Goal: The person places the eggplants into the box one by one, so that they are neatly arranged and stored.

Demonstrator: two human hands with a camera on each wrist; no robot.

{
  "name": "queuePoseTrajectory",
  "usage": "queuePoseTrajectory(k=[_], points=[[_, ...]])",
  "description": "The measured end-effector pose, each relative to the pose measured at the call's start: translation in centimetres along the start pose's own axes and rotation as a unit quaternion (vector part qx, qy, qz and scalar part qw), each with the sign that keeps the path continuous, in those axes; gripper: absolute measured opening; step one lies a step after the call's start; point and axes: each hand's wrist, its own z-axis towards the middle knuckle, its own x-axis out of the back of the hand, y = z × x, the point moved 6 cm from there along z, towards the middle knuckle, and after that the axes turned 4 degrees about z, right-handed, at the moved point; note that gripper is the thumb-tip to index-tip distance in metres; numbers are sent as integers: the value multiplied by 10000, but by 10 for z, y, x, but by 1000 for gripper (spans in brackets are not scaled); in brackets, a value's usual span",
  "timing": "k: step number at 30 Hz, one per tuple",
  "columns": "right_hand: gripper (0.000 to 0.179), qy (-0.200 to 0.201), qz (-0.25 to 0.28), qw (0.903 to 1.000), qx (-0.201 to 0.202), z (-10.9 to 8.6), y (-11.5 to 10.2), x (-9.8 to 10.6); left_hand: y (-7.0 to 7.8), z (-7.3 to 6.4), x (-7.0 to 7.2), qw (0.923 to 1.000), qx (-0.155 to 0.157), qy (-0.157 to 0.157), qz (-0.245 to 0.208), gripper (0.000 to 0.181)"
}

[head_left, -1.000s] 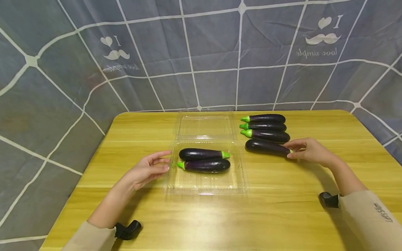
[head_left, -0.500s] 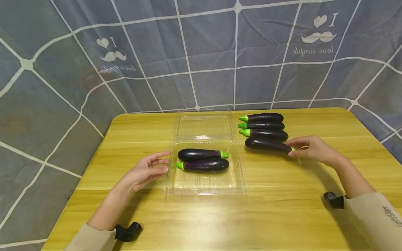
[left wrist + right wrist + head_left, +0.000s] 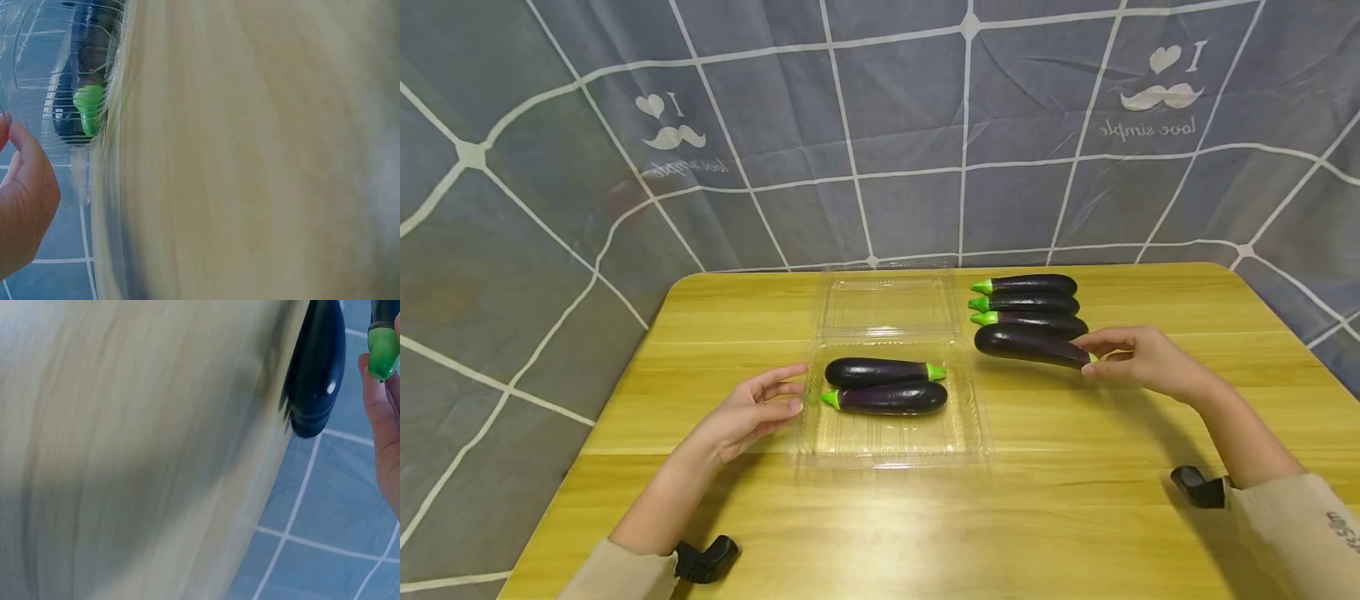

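Note:
My right hand (image 3: pixel 1146 362) pinches a dark purple eggplant (image 3: pixel 1030 344) by its green stem end. Its blunt end points left, held up in front of the row and overlapping the nearest one there. In the right wrist view the green stem (image 3: pixel 382 353) sits at the fingertips. A clear plastic clamshell container (image 3: pixel 891 446) lies open at centre, its lid (image 3: pixel 891 300) folded back. Inside are an eggplant (image 3: pixel 876 372) with its stem to the right and another (image 3: pixel 891 398) with its stem to the left. My left hand (image 3: pixel 748 414) holds the container's left rim between thumb and fingers.
Three more eggplants (image 3: pixel 1033 285) lie in a row at the back right, green stems to the left. The wooden table (image 3: pixel 880 533) ends at a grey curtain (image 3: pixel 910 125) with white lines. Black wrist devices (image 3: pixel 706 560) show on both forearms.
My right hand has lifted the eggplant off the table and shifted it slightly left, its blunt end rising. My left hand has stayed at the container's rim.

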Motion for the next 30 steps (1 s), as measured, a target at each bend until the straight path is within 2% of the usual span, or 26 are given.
queuePoseTrajectory(k=[4, 13, 20, 27, 30], points=[[37, -28, 116, 9997, 189, 1, -10, -5, -1, -1, 0, 10000, -7, -24, 37, 64], [34, -101, -83, 9977, 671, 4, -32, -14, -1, -1, 1, 10000, -28, -27, 17, 64], [32, -214, 34, 9951, 964, 5, -51, -23, 0, 0, 1, 10000, -43, -34, 7, 63], [31, -333, -202, 9900, 1356, 6, -69, -36, 0, -1, 0, 10000, -25, -16, 85, 63], [31, -387, -252, 9890, 1406, 7, -74, -41, 1, -1, -1, 9999, -58, -18, 84, 63]])
